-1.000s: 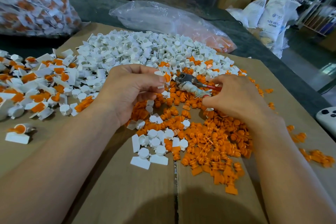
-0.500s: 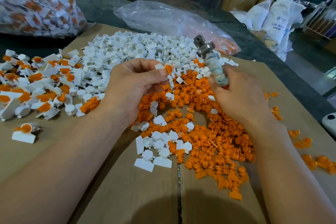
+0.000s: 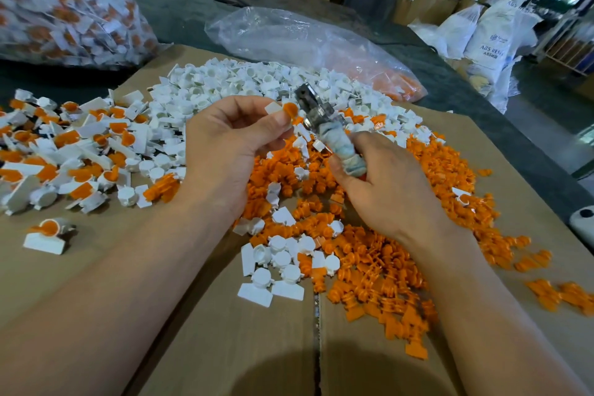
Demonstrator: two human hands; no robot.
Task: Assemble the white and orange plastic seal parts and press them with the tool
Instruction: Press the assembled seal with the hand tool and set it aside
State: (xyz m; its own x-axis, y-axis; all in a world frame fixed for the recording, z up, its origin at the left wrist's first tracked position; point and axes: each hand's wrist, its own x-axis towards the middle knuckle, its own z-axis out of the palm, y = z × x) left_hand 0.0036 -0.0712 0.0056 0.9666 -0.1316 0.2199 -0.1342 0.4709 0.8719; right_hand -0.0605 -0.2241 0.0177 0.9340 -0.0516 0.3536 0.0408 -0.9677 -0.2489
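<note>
Pinching a white-and-orange seal (image 3: 284, 111) between thumb and fingertips of the left hand (image 3: 231, 145), orange face turned toward the right hand (image 3: 385, 183). Gripping the tool (image 3: 316, 114) in the right hand, fingers curled round its cloth-wrapped handle, metal head tilted up and toward the left hand, just beside the seal; cannot tell whether touching it. Both hands raised above a sheet of cardboard (image 3: 225, 347) on the dark tabletop (image 3: 180, 10). Beyond the hands, a broad heap of white parts (image 3: 231, 80). Below and around the right hand, a spread of orange parts (image 3: 369, 260), with a few white ones mixed in near the wrists. Out past the left hand, a pile of assembled seals (image 3: 80, 145), and nearer the left forearm a lone seal (image 3: 46, 235) lying apart. Farther off beyond the hands, a clear plastic bag (image 3: 305, 38) with some orange pieces at one end, and far out on the left-hand side a full bag (image 3: 58, 0) of white and orange pieces.
</note>
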